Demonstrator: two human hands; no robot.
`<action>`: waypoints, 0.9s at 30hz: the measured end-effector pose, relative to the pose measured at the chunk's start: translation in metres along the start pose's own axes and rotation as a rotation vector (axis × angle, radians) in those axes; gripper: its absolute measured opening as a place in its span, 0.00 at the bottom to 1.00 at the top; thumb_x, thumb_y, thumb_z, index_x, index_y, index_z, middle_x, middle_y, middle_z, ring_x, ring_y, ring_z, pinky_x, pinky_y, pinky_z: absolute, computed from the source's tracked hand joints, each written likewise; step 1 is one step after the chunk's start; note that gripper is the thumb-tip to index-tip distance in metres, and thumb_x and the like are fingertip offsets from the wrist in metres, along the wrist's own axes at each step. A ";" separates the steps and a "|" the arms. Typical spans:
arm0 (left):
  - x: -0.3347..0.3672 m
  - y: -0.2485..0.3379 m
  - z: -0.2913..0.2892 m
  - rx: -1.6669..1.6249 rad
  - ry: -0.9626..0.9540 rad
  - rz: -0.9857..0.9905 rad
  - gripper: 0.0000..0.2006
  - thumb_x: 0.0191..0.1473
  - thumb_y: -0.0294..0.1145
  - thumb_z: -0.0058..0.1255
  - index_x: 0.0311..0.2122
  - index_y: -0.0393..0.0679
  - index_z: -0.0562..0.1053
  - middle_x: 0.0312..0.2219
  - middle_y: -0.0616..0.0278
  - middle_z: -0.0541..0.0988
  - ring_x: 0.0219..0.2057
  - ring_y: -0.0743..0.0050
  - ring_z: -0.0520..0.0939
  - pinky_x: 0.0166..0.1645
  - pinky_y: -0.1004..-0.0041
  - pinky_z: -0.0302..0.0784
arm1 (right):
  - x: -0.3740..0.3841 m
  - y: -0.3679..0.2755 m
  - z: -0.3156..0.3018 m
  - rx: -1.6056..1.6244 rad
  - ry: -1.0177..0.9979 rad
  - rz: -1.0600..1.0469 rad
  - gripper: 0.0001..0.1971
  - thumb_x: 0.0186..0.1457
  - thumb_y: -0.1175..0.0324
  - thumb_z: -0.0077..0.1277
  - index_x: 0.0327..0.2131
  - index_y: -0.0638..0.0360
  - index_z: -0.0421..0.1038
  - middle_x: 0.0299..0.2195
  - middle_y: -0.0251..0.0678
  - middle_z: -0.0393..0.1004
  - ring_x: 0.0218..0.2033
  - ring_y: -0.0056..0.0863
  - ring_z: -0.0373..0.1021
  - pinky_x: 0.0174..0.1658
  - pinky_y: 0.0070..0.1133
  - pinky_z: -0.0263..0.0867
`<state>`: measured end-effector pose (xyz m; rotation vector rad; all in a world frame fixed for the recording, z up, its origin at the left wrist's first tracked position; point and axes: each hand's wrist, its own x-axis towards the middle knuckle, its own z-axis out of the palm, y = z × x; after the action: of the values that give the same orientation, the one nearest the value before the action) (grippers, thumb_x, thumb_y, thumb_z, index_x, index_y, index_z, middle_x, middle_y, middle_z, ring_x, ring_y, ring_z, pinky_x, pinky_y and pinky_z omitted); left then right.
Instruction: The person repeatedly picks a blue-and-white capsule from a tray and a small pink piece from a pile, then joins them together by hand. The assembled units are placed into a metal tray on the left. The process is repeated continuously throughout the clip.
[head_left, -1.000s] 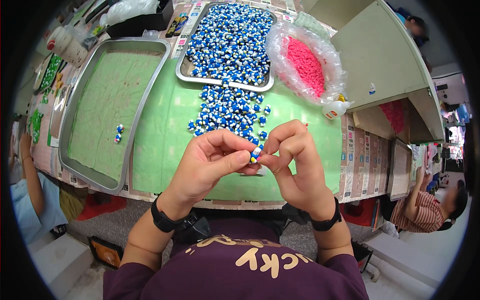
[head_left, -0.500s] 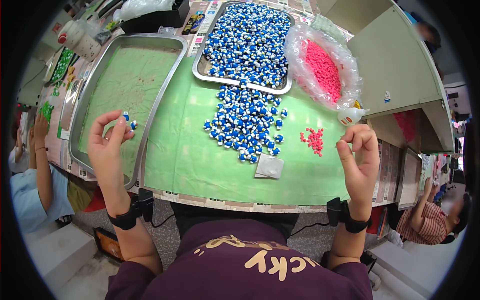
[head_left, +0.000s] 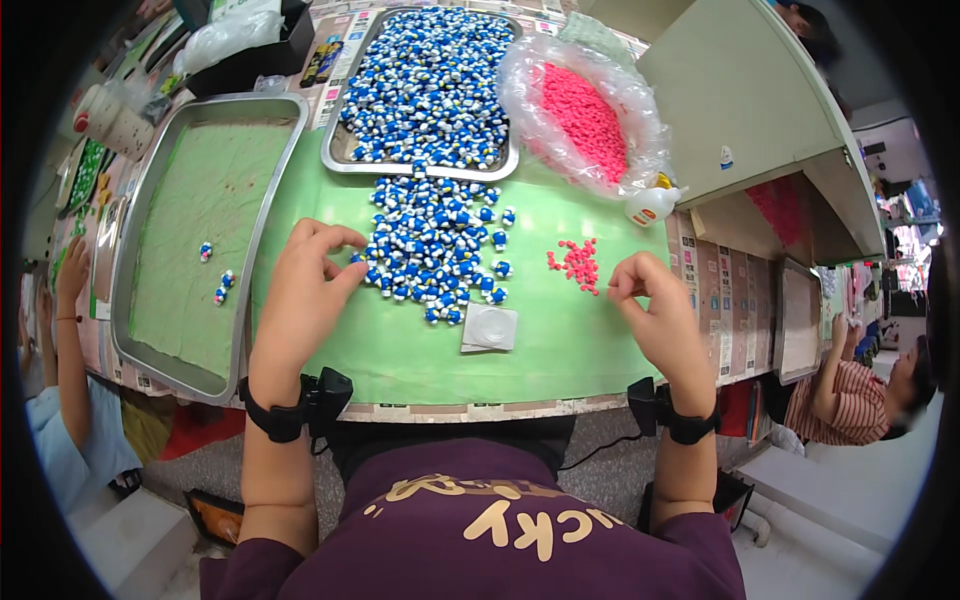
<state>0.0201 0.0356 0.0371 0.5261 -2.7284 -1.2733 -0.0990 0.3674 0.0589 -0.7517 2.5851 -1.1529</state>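
Head cam: left hand slightly parted at one blue-white pile, right hand narrow by pink bits, can't tell if holding; leftward tray has three figures; bare surface between hands.

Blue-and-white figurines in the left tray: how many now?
3 in the green-lined tray: the upper figurine lies apart; the middle figurine and the lower figurine sit close together, below and right of it. None looks hidden.

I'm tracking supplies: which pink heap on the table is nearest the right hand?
The small loose pile on the green cloth, beside the right hand; the larger heap lies farther off, inside the clear plastic bag.
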 end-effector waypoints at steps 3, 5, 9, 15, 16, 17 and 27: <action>0.002 -0.006 0.000 0.094 -0.026 0.022 0.09 0.45 0.21 0.57 0.34 0.37 0.74 0.34 0.62 0.73 0.27 0.77 0.76 0.31 0.78 0.71 | 0.001 0.006 0.006 -0.061 0.004 -0.002 0.06 0.46 0.84 0.48 0.27 0.65 0.62 0.25 0.39 0.66 0.26 0.32 0.65 0.31 0.25 0.62; 0.002 -0.009 -0.001 0.066 -0.045 0.018 0.08 0.44 0.21 0.58 0.32 0.36 0.73 0.31 0.64 0.74 0.27 0.78 0.75 0.31 0.79 0.71 | 0.002 0.005 0.010 -0.091 0.005 -0.041 0.06 0.45 0.84 0.48 0.27 0.65 0.62 0.25 0.43 0.66 0.26 0.38 0.65 0.30 0.27 0.61; -0.005 -0.004 -0.007 -0.244 -0.003 -0.054 0.08 0.44 0.18 0.57 0.31 0.34 0.71 0.28 0.62 0.74 0.27 0.79 0.73 0.34 0.79 0.70 | 0.002 0.006 0.017 -0.145 0.003 -0.058 0.06 0.45 0.82 0.48 0.26 0.64 0.61 0.24 0.43 0.65 0.26 0.40 0.65 0.30 0.28 0.62; -0.020 0.016 -0.033 -0.529 -0.054 0.118 0.09 0.43 0.13 0.56 0.32 0.34 0.72 0.35 0.61 0.71 0.35 0.78 0.72 0.41 0.80 0.67 | -0.003 0.016 0.022 -0.206 0.067 -0.109 0.05 0.45 0.81 0.46 0.26 0.61 0.61 0.24 0.43 0.65 0.26 0.46 0.65 0.31 0.33 0.62; -0.024 0.015 -0.035 -0.558 -0.050 0.108 0.08 0.44 0.13 0.55 0.33 0.33 0.73 0.35 0.60 0.71 0.35 0.77 0.72 0.40 0.80 0.68 | -0.002 0.017 0.023 -0.192 0.047 -0.141 0.05 0.46 0.80 0.45 0.29 0.62 0.62 0.25 0.45 0.66 0.29 0.47 0.66 0.33 0.35 0.62; -0.028 0.012 -0.035 -0.586 -0.044 0.095 0.08 0.44 0.13 0.54 0.33 0.33 0.74 0.35 0.60 0.71 0.35 0.77 0.72 0.39 0.80 0.68 | -0.001 0.017 0.023 -0.177 0.022 -0.175 0.06 0.47 0.78 0.45 0.31 0.62 0.62 0.27 0.46 0.67 0.31 0.48 0.67 0.35 0.37 0.63; -0.026 -0.012 -0.002 -0.809 -0.087 0.021 0.13 0.55 0.28 0.55 0.44 0.39 0.69 0.36 0.60 0.75 0.28 0.81 0.76 0.31 0.85 0.69 | -0.013 0.021 0.024 -0.281 -0.005 -0.130 0.07 0.48 0.79 0.44 0.33 0.62 0.62 0.28 0.44 0.67 0.31 0.46 0.68 0.35 0.34 0.64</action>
<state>0.0484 0.0363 0.0314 0.3431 -1.9783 -2.2223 -0.0860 0.3711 0.0264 -0.9911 2.7631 -0.8239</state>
